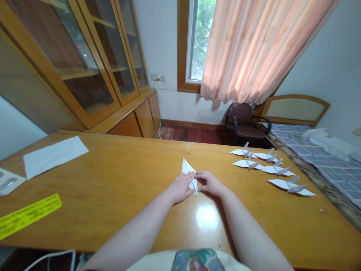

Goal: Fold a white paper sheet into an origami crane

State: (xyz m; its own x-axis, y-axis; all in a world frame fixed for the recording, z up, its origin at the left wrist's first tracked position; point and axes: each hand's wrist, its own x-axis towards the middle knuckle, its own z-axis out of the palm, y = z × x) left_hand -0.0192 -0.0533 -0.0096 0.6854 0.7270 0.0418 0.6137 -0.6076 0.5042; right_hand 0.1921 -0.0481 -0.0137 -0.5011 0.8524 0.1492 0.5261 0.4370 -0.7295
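A white sheet of paper folded into a narrow diamond (185,166) lies on the wooden table in front of me, one point facing away and one toward me. My left hand (181,187) rests flat across its middle and left side, fingers stretched out, covering part of it. At the right edge of the folded paper is my right hand (211,183), its fingers and thumb bent round that edge; their tips are partly hidden. Several folded paper cranes, such as the nearest one (291,186), stand to the right with wings spread.
On the left of the table (118,195) lie a white paper sheet (56,155), a yellow strip with dark markings (31,214) and a white object (9,182) at the frame's edge. Beyond are a glass-door cabinet (113,90), an office chair (244,120) and a bed (316,150).
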